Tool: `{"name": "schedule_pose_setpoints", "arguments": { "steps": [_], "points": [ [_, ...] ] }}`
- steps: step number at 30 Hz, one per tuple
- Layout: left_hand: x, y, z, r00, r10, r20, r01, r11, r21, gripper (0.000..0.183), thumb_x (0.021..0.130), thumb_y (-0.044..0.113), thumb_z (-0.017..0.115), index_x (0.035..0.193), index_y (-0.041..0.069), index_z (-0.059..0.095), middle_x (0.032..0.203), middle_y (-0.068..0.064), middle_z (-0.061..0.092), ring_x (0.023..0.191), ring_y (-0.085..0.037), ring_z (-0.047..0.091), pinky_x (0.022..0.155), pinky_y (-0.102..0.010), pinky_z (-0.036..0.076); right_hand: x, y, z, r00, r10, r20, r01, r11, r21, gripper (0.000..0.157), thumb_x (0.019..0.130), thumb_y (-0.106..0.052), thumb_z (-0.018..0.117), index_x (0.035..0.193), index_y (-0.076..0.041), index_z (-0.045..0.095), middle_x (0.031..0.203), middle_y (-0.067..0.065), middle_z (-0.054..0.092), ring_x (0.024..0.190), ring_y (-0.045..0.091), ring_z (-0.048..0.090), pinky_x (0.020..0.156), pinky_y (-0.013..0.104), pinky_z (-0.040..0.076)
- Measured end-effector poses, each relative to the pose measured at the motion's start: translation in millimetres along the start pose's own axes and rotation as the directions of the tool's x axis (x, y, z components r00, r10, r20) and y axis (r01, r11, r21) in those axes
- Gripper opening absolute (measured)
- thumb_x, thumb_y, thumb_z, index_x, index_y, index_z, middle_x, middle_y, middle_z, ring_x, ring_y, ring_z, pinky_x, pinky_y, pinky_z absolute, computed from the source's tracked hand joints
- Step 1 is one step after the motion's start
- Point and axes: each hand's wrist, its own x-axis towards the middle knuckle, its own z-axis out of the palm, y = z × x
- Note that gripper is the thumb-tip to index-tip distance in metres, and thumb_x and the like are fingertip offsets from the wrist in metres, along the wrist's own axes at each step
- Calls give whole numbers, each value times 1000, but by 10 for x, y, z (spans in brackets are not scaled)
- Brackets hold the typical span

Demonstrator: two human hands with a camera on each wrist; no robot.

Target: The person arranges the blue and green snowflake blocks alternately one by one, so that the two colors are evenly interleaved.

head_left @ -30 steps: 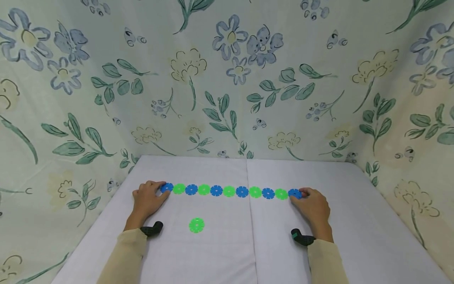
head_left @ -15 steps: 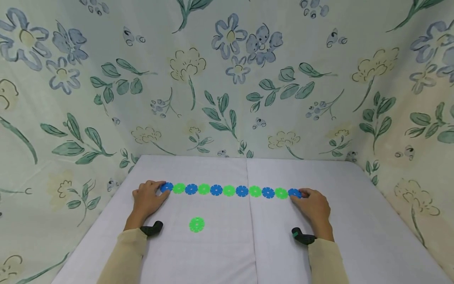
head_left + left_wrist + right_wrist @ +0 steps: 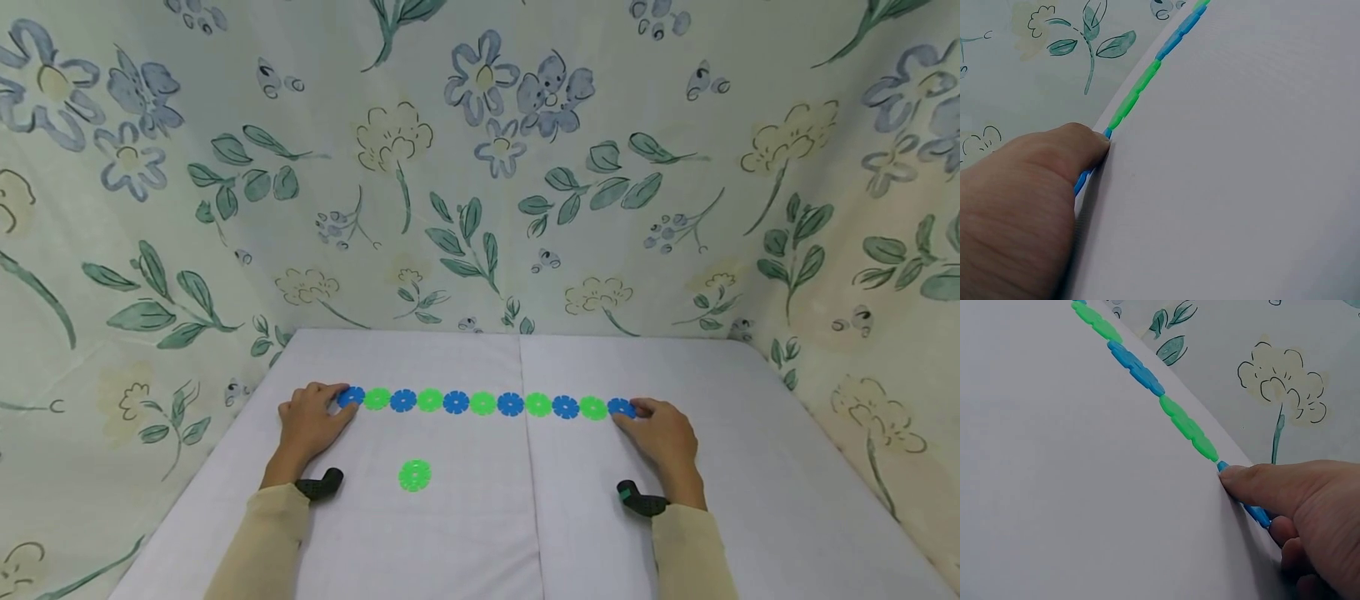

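Note:
A straight row of thin, notched plastic discs, blue and green by turns, runs across the white cloth in the head view. My left hand (image 3: 311,421) pinches the blue disc (image 3: 352,396) at the row's left end, its thumb on the near edge. At the other end my right hand (image 3: 663,429) holds the last blue disc (image 3: 620,407) between thumb and fingers. Both wrist views show the row from low down; the left thumb (image 3: 1075,147) and right thumb (image 3: 1266,481) partly hide the end discs. Neighbouring discs, such as the green disc (image 3: 483,403) mid-row, look edge to edge.
One loose green disc (image 3: 415,475) lies nearer to me, left of the middle. White cloth (image 3: 465,542) with a fold line covers the table. A floral curtain (image 3: 480,208) rises behind and on both sides. Each wrist wears a black device (image 3: 322,485).

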Motion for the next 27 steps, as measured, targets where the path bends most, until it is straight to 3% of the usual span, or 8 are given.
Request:
{"name": "schedule_pose_setpoints", "arguments": {
  "steps": [14, 27],
  "points": [
    [-8, -18, 4, 1000, 2, 0, -2, 1000, 5, 53, 93, 46, 65, 136, 16, 62, 127, -20, 59, 117, -41, 49, 90, -60, 30, -5, 41, -39, 998, -58, 35, 59, 998, -27, 62, 86, -39, 77, 134, -4, 61, 126, 23, 66, 119, 44, 57, 92, 58, 46],
    [-4, -9, 0, 1000, 0, 1, 0, 1000, 4, 52, 93, 47, 65, 135, 17, 63, 127, -19, 60, 116, -40, 50, 90, -60, 30, 28, 21, -55, 999, -12, 31, 11, 1000, 16, 60, 90, -42, 72, 137, -6, 60, 130, 23, 62, 121, 44, 54, 97, 60, 44]
  ]
}}
